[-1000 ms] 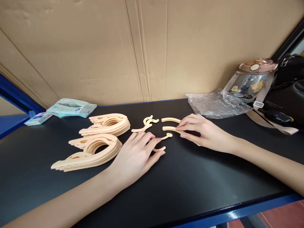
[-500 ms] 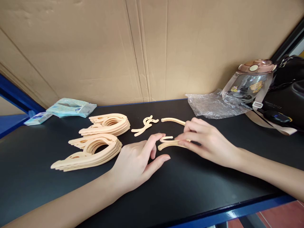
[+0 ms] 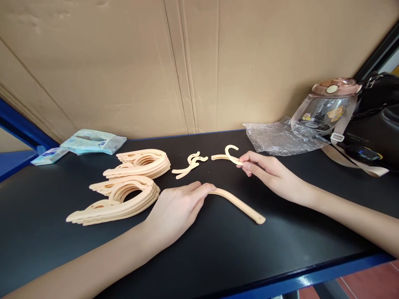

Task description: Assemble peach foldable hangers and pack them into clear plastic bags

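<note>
Between the fingertips of my right hand (image 3: 262, 168) is a cream plastic hanger hook (image 3: 231, 157), its curved end up and to the left. My left hand (image 3: 181, 211) pinches the near-left end of a long, slightly bent hanger arm (image 3: 238, 201), whose other end with a small hole points toward the front right. Behind my right hand's hook lies another hanger arm (image 3: 220, 157), partly covered by it. Several loose hooks (image 3: 190, 164) lie crossed in the middle of the table, just beyond my left hand. Two stacks of folded hangers, a nearer stack (image 3: 137, 203) and a farther stack (image 3: 149, 162), stand left.
On the black table (image 3: 193, 265), a light blue tissue pack (image 3: 93, 141) and a smaller pack (image 3: 50, 156) lie at the back left. A clear plastic bag (image 3: 274, 137), a strapped water bottle (image 3: 327, 110) and a black bag (image 3: 377, 124) occupy the right. Cardboard (image 3: 199, 62) stands behind.
My right hand has lifted the hook up and away from the hanger arm. My left fingers, apart before, have closed on that arm, which now shows along its length.
</note>
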The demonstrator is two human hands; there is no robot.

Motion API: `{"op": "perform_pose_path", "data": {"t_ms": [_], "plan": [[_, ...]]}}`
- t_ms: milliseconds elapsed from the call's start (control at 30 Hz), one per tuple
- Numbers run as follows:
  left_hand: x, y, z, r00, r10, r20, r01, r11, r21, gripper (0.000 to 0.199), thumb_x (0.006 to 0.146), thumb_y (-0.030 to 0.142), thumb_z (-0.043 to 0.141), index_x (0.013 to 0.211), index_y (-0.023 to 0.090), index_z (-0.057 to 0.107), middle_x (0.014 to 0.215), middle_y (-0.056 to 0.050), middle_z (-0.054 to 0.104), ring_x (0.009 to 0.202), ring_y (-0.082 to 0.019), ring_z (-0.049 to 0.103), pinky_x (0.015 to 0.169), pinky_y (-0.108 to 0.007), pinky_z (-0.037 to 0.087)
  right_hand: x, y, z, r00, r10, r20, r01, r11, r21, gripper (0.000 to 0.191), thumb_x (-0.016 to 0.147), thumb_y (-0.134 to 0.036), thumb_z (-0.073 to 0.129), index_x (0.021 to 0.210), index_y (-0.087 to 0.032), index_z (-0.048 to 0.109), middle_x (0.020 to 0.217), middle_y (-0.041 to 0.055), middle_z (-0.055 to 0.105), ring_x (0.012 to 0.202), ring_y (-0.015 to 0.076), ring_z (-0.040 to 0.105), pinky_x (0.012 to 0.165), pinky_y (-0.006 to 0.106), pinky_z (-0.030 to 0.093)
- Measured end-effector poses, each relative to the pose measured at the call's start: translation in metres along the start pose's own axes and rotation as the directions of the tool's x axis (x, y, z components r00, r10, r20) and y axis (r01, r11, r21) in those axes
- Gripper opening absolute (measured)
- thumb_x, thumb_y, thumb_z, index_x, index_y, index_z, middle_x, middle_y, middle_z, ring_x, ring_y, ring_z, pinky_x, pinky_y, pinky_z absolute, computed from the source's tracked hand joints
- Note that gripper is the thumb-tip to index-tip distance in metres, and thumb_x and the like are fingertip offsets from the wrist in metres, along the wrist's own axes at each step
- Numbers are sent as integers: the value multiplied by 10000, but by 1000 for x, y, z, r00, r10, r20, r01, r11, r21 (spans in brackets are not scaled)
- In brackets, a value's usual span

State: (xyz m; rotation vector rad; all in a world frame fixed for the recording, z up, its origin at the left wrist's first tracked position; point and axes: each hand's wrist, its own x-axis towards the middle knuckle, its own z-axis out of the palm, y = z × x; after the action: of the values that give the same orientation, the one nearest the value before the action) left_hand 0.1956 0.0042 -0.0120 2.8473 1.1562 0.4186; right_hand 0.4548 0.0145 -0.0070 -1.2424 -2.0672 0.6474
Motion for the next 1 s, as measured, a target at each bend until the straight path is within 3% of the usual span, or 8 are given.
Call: {"op": "perform_pose_path", "data": {"t_ms": [233, 433, 567, 700, 833, 1000], "plan": [[2, 0, -1, 999, -35, 17, 36, 998, -51, 306, 1006, 367, 317, 977, 235, 591, 896, 8, 618, 692, -139, 618, 568, -240, 429, 2, 1, 2, 999, -33, 36, 27, 987, 159, 199, 981, -375, 392, 899, -223, 491, 831, 5, 608, 832, 162, 572, 809, 317, 430], [3, 11, -9, 977, -176, 120, 193, 970, -150, 235, 859, 476, 590, 910, 248, 566, 857, 39, 579, 752, -156, 596, 544, -241, 363, 2, 1, 1, 996, -34, 85, 24, 992, 124, 187, 950, -375, 495, 855, -220, 540, 816, -12, 613, 800, 145, 563, 771, 291, 423], [-2, 14, -9, 958, -217, 189, 265, 922, -282, 128, 819, 288, 643, 919, 267, 565, 900, 62, 591, 753, -128, 575, 606, -240, 395, 1, 0, 0, 991, -107, 77, 109, 994, -28, 228, 964, -370, 473, 954, -222, 647, 889, 10, 632, 864, 155, 567, 806, 297, 421], [-7, 17, 0, 966, -208, 153, 256, 857, -448, 332, 828, 125, 521, 1114, 294, 526, 903, 61, 580, 773, -107, 585, 703, -242, 447, -1, -1, -1, 985, -170, 32, 171, 985, -30, 254, 972, -338, 456, 1061, -248, 677, 998, 31, 564, 952, 161, 535, 871, 302, 405], [-8, 21, 4, 981, -149, 122, 188, 878, -440, 398, 780, 84, 486, 1130, 264, 550, 865, 39, 533, 775, -125, 566, 725, -273, 453, -1, -4, 0, 996, -54, 64, 42, 985, 169, 243, 954, -370, 487, 1024, -240, 679, 886, 9, 555, 797, 136, 548, 767, 285, 434], [-8, 24, 2, 984, -143, 110, 176, 891, -419, 388, 759, 95, 481, 1101, 242, 588, 785, 39, 478, 686, -124, 521, 620, -260, 421, 2, -8, 4, 979, 75, 192, -154, 884, 442, 176, 873, -369, 623, 922, -200, 614, 792, -12, 635, 762, 140, 608, 801, 306, 436]]}}
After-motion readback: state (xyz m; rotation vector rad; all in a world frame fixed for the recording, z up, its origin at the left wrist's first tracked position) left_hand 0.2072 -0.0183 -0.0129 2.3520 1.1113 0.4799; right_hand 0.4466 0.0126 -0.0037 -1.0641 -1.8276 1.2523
